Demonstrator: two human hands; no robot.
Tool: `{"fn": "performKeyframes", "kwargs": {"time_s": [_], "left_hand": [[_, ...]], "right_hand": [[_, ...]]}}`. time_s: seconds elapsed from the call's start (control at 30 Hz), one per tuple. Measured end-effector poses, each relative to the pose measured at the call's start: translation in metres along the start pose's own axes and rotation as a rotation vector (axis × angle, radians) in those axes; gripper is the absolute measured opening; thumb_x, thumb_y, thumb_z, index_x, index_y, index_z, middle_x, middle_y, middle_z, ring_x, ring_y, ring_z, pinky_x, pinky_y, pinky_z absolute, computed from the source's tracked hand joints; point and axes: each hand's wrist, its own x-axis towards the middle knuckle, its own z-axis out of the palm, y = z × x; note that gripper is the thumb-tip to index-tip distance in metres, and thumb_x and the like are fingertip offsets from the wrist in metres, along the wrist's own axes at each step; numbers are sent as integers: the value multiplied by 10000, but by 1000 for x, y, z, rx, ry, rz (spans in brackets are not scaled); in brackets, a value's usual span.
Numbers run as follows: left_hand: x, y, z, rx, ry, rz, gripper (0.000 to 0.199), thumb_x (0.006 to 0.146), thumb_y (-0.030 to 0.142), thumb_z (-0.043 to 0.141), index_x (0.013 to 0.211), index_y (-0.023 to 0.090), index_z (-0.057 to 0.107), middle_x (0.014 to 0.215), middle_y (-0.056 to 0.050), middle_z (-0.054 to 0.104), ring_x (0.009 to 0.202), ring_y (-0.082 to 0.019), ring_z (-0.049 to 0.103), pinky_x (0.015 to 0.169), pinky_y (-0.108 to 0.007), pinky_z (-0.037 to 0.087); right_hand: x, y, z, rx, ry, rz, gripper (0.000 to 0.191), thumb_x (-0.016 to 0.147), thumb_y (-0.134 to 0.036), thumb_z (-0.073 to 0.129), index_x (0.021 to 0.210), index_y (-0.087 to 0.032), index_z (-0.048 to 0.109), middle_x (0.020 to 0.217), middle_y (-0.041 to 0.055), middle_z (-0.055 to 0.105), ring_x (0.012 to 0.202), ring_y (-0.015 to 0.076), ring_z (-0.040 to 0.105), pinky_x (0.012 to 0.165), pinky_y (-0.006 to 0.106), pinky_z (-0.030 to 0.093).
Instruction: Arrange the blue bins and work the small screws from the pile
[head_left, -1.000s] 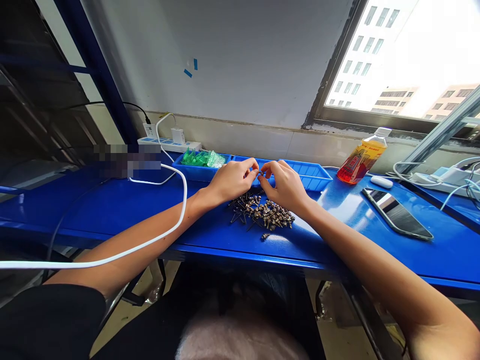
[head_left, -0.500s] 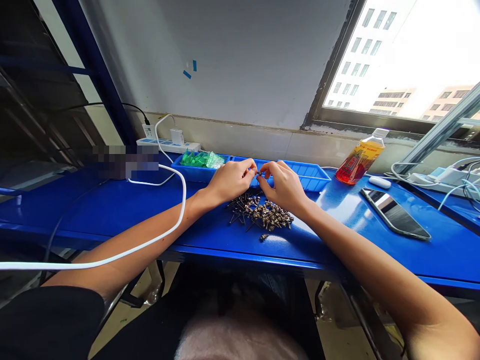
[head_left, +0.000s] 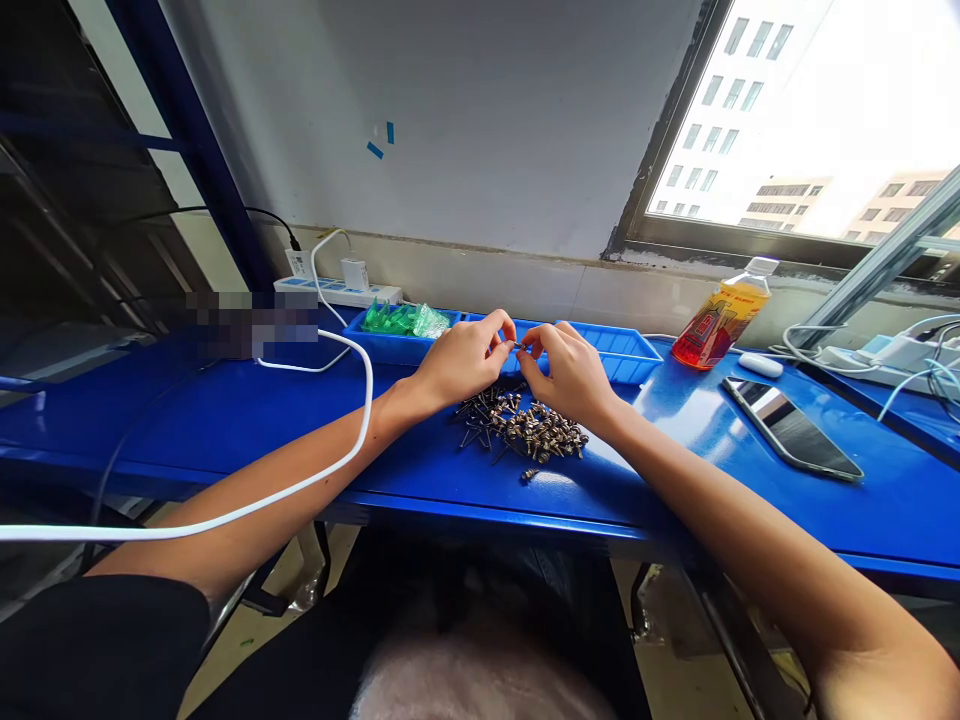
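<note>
My left hand [head_left: 466, 358] and my right hand [head_left: 566, 368] meet fingertip to fingertip above a pile of small metal screws [head_left: 544, 430] on the blue table [head_left: 420, 478]. Between the two pinches is a small metal screw [head_left: 520, 346], mostly covered by the fingers. Both hands are closed on it. One loose screw [head_left: 529, 475] lies in front of the pile. Behind the hands stands a blue tray [head_left: 628, 355], and a blue bin at its left holds green plastic pieces [head_left: 401, 320].
At the right are a drink bottle [head_left: 721, 312], a white case [head_left: 760, 365] and a phone [head_left: 793, 428]. A power strip [head_left: 337, 290] lies at the back left. A white cable [head_left: 364, 420] crosses over my left forearm.
The fingers have shifted very slightly around the small screw, and a bit more of it shows between them. Everything else looks the same.
</note>
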Motion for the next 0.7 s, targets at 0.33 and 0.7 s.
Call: {"fn": "performKeyframes", "kwargs": {"time_s": [0.33,0.7], "left_hand": [[-1,1,0,17,-5,1,132,874,234,453,927,179,561,708,-6,628,547,-110,516,513,-229,348],[-1,3,0,27,9,-5,155,881,207,419,933,165,559,722,-16,635,564,-123,522,536,-244,342]], "right_hand": [[0,1,-1,21,-14,-17,79,845,-247,471,812,-204,529,759,64,662,749,203,545,673,325,431],[-1,0,2,3,-19,-22,99,841,-260,493,837,-182,554,746,74,653,759,218,562,678,338,445]]}}
